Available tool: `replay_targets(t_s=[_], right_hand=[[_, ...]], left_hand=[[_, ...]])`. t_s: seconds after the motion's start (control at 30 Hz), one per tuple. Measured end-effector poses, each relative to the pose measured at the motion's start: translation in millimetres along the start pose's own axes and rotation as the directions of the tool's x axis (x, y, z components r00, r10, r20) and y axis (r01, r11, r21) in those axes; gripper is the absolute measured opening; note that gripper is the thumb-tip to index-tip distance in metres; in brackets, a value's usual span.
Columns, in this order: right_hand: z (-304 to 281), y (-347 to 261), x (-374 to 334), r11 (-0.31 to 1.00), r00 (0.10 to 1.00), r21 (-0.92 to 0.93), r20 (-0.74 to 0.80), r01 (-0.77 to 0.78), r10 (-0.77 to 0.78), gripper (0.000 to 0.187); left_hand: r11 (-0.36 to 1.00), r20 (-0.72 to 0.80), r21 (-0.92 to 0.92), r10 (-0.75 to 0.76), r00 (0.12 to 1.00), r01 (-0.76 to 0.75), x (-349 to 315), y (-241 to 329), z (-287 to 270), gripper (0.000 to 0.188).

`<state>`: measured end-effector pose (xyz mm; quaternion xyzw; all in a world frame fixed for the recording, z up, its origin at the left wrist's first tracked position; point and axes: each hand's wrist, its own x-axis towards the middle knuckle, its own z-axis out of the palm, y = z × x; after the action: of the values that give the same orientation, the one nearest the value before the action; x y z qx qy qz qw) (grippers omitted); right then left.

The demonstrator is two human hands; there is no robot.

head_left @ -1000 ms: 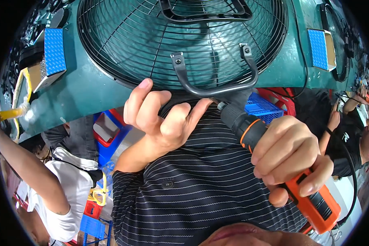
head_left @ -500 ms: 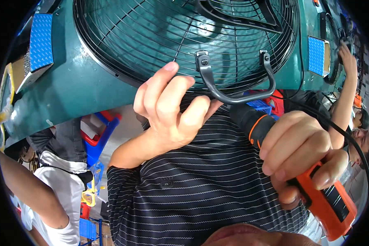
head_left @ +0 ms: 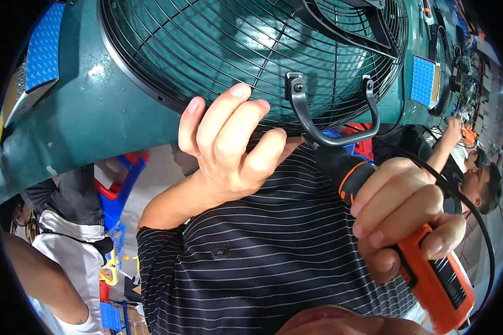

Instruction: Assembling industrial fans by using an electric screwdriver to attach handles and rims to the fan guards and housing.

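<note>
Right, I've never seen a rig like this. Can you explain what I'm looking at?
There is no robot here: these are a person's bare hands. The camera sits on the person's head and looks down through a wide fisheye lens, so edges bend and the corners go black. The striped shirt is the wearer's own.

The green table carries a round black wire grille with a curved handle screwed to it, plus a blue-patterned box on each side.

The right hand grips an orange-and-black power tool, probably a screwdriver; its tip is hidden near the handle. The left hand is at the grille's near edge; whether it grips anything is unclear.

The white top at left belongs to somebody else.
</note>
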<state>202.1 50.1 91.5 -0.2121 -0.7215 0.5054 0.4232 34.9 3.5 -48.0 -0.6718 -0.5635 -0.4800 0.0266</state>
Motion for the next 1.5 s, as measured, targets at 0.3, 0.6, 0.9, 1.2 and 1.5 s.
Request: replay_targets(t_s=[0.3, 0.6, 0.9, 1.2, 1.5], right_hand=[[-10, 4, 12, 0.997, 0.991, 0.050, 0.125, -0.064, 0.057, 0.055], [-17, 6, 15, 0.995, 0.984, 0.065, 0.169, -0.074, 0.062, 0.053], [-13, 18, 10, 0.989, 0.998, 0.138, 0.039, 0.046, -0.051, 0.062], [-34, 15, -1, 0.942, 0.997, 0.327, -0.037, 0.072, -0.064, 0.071], [-38, 8, -9, 0.931, 0.995, 0.364, 0.079, 0.034, -0.068, 0.037]], left_hand=[[0.999, 0.071, -0.037, 0.027, 0.997, -0.025, -1, -1, -3, 0.052], [0.999, 0.072, -0.034, 0.014, 0.997, -0.012, 0, 0, -3, 0.049], [1.000, 0.022, 0.007, -0.007, 1.000, 0.007, -1, 2, 1, 0.030], [0.998, 0.094, -0.051, 0.051, 0.994, -0.046, -1, 1, -4, 0.055], [0.975, 0.127, -0.051, 0.222, 0.967, -0.217, -22, 6, -5, 0.026]])
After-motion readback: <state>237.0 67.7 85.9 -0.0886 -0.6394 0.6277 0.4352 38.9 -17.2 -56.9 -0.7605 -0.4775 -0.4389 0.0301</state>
